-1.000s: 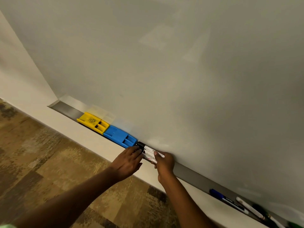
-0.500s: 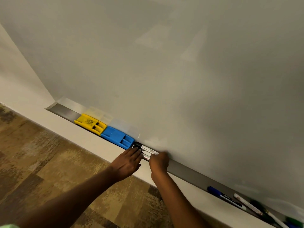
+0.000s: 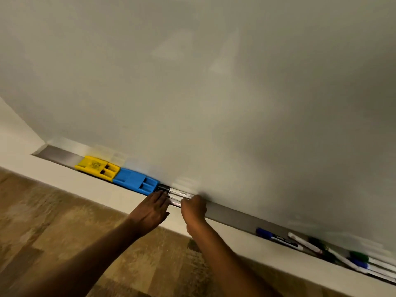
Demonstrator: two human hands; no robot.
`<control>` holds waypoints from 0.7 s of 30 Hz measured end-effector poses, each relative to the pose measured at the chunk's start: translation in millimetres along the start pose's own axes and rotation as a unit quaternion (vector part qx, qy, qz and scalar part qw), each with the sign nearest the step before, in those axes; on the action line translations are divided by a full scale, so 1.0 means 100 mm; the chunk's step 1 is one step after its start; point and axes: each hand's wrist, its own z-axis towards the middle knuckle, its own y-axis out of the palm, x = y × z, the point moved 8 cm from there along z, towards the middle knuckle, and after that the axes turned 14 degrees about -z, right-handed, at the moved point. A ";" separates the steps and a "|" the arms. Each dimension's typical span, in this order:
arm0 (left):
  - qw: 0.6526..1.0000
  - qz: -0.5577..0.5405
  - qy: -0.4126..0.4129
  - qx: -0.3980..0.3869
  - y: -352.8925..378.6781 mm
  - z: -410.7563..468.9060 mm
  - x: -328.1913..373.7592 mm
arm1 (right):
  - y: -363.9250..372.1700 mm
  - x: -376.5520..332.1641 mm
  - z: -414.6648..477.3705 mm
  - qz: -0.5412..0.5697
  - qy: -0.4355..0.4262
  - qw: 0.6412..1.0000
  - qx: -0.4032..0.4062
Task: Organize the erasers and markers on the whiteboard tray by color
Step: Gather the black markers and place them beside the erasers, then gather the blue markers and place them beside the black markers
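Note:
A grey metal tray point(image 3: 231, 217) runs along the bottom of the whiteboard. A yellow eraser point(image 3: 96, 167) and a blue eraser point(image 3: 135, 181) lie side by side at its left end. Right of the blue eraser lies a small bunch of black-capped markers point(image 3: 179, 195) with white barrels. My left hand point(image 3: 152, 209) rests flat with its fingertips on the markers' capped ends. My right hand point(image 3: 194, 207) is curled over the other end of the bunch, hiding it. Further right, a blue-capped marker point(image 3: 276, 237) and several green and blue markers point(image 3: 360, 261) lie loose in the tray.
The whiteboard point(image 3: 214, 93) fills the upper view. A pale wall strip runs below the tray, above patterned brown carpet point(image 3: 53, 221). A bare stretch of tray lies between my right hand and the loose markers.
The bunch of markers has slid left against the blue eraser. My right hand has closed over their right end; my left hand stays on the capped ends.

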 end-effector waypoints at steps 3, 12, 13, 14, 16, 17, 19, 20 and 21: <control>1.000 -0.019 0.008 0.019 -0.01 0.00 0.02 | -0.07 0.04 -0.06 0.031 0.001 1.000 -0.003; 0.997 0.009 0.046 0.068 -0.12 0.20 0.36 | -0.54 0.24 -0.19 0.125 -0.048 0.989 0.057; 0.995 0.005 0.054 0.078 -0.16 0.25 0.44 | -0.63 0.28 -0.20 0.135 -0.056 0.987 0.070; 0.994 0.000 0.060 0.087 -0.19 0.30 0.51 | -0.71 0.32 -0.21 0.141 -0.064 0.985 0.082; 0.993 -0.010 0.068 0.094 -0.25 0.41 0.66 | -0.86 0.45 -0.22 0.148 -0.080 0.980 0.102; 0.993 -0.013 0.070 0.094 -0.27 0.47 0.74 | -0.94 0.52 -0.23 0.155 -0.084 0.978 0.115; 0.994 -0.027 0.074 0.080 -0.30 0.57 0.91 | -1.10 0.71 -0.25 0.178 -0.082 0.970 0.141; 0.994 -0.038 0.073 0.071 -0.31 0.62 1.00 | -1.19 0.81 -0.26 0.189 -0.080 0.967 0.151; 0.994 -0.051 0.070 0.066 -0.33 0.67 1.09 | -1.27 0.92 -0.26 0.196 -0.079 0.964 0.159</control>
